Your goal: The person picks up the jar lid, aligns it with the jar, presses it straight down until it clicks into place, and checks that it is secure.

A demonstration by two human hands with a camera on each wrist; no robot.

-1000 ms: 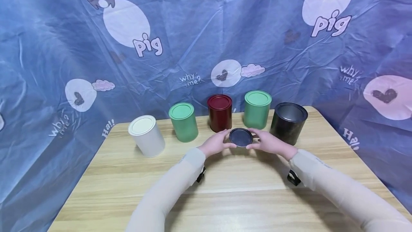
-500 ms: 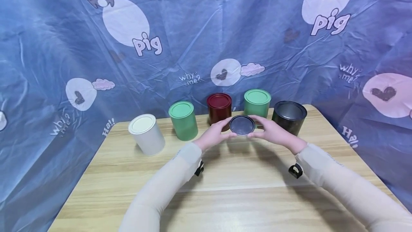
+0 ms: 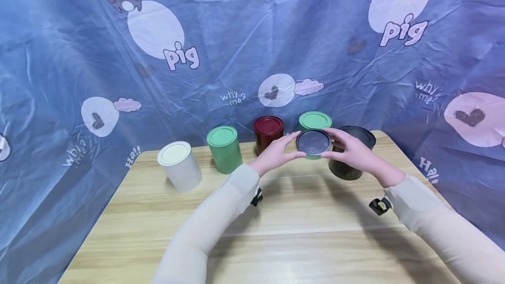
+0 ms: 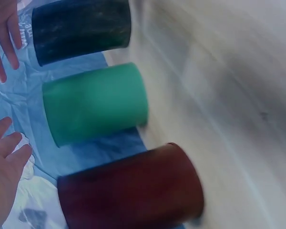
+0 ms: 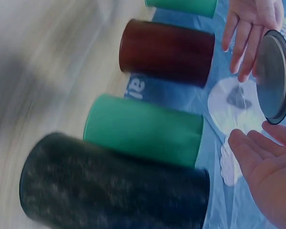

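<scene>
A round black can lid (image 3: 313, 142) is held up off the table between my two hands. My left hand (image 3: 273, 156) grips its left edge between thumb and fingers; my right hand (image 3: 353, 152) grips the opposite edge. The right wrist view shows the underside of the lid (image 5: 271, 78), with a raised rim. Behind the right hand stands a black can (image 3: 345, 171), its top partly covered by that hand. A green can (image 3: 315, 119) is just behind the lid, mostly hidden in the head view but plain in the left wrist view.
A dark red can (image 3: 268, 125), another green can (image 3: 225, 152) and a white can (image 3: 181, 168), all lidded, stand in a row along the back of the wooden table (image 3: 276, 244). A blue printed cloth (image 3: 236, 47) hangs behind and around it.
Both hands have raised the lid from low over the table, then carried it right, to in front of the right green can and close to the black can. The cans have not moved.
</scene>
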